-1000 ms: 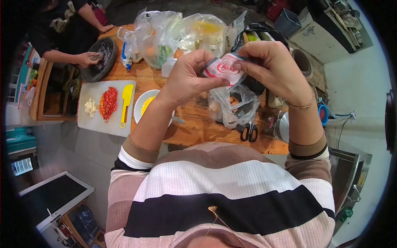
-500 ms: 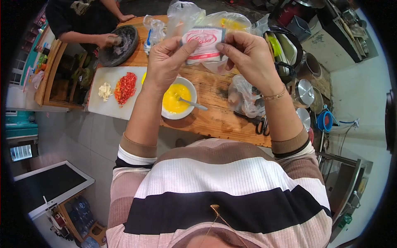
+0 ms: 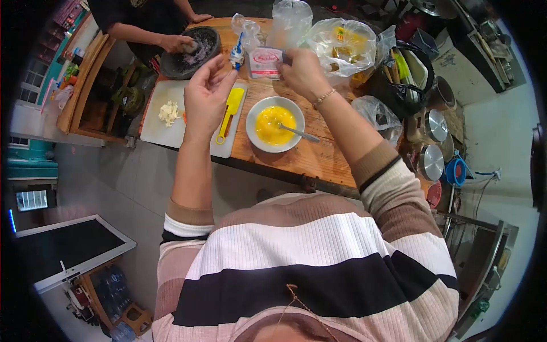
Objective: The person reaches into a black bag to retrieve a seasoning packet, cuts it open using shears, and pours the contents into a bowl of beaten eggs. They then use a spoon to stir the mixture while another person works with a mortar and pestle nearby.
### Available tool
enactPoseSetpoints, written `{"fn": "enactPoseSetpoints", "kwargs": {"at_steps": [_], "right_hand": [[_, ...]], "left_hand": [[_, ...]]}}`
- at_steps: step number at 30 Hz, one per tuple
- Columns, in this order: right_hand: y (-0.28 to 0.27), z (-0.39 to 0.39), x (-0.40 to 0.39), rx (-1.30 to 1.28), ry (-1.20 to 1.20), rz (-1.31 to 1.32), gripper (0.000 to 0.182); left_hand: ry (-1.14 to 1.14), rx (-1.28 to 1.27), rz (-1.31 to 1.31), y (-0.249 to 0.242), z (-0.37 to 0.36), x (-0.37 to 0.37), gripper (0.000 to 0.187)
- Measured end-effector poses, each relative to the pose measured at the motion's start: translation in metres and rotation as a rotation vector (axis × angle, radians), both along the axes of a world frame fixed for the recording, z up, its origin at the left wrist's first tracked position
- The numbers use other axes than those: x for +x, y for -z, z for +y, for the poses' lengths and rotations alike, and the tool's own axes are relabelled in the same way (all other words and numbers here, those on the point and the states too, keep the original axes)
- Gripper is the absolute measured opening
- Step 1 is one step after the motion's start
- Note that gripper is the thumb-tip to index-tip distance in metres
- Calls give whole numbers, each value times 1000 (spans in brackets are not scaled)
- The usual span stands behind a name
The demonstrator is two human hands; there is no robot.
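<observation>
My right hand (image 3: 306, 71) pinches the edge of a small white packet (image 3: 264, 62) with red lettering, above the far part of the wooden table (image 3: 325, 159). My left hand (image 3: 208, 97) is raised over the cutting board (image 3: 156, 128), its fingers apart and nothing in them. Below and between my hands stands a white bowl (image 3: 252, 122) of beaten egg (image 3: 272, 128), with a metal utensil (image 3: 305, 135) leaning in it. On the board lie a yellow knife (image 3: 232, 108) and a pile of chopped pale pieces (image 3: 168, 113). My left forearm hides most of the chopped red pieces.
Across the table, another person's hand (image 3: 176, 43) works over a dark stone mortar (image 3: 212, 43). A blue-and-white packet (image 3: 237, 52) and plastic bags (image 3: 342, 43) stand at the back. On the right are a black bag (image 3: 407, 82) of utensils and metal pots (image 3: 436, 125).
My left hand has let go of the packet and drawn away to the left, its fingers opening. The packet stays in my right hand. The whole view has shifted, uncovering the yellow knife.
</observation>
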State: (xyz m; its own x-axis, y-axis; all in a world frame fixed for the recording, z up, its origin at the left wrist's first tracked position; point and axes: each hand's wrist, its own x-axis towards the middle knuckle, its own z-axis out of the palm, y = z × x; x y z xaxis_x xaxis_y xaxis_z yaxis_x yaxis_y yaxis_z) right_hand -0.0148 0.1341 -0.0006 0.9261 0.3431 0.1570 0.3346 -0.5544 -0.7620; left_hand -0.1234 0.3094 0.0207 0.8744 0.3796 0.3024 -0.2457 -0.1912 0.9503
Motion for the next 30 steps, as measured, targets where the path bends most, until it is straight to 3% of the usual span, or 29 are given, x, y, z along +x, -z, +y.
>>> {"fn": "enactPoseSetpoints", "kwargs": {"at_steps": [4, 5, 8, 16, 23, 26, 30], "right_hand": [[48, 13, 19, -219, 105, 28, 16], [62, 15, 25, -251, 129, 45, 17], [79, 17, 32, -241, 159, 231, 20], [131, 9, 60, -274, 254, 306, 24], [137, -4, 66, -190, 197, 402, 36], [135, -1, 61, -137, 347, 345, 37], [139, -8, 68, -217, 228, 411, 39]], "left_hand": [[140, -50, 238, 5, 5, -38, 33], [177, -78, 182, 13, 4, -43, 28], [241, -39, 357, 10, -2, -60, 26], [310, -66, 362, 21, -13, -64, 24], [341, -102, 368, 25, -37, -57, 24], [339, -108, 365, 23, -47, -53, 24], [362, -95, 407, 25, -52, -49, 27]]}}
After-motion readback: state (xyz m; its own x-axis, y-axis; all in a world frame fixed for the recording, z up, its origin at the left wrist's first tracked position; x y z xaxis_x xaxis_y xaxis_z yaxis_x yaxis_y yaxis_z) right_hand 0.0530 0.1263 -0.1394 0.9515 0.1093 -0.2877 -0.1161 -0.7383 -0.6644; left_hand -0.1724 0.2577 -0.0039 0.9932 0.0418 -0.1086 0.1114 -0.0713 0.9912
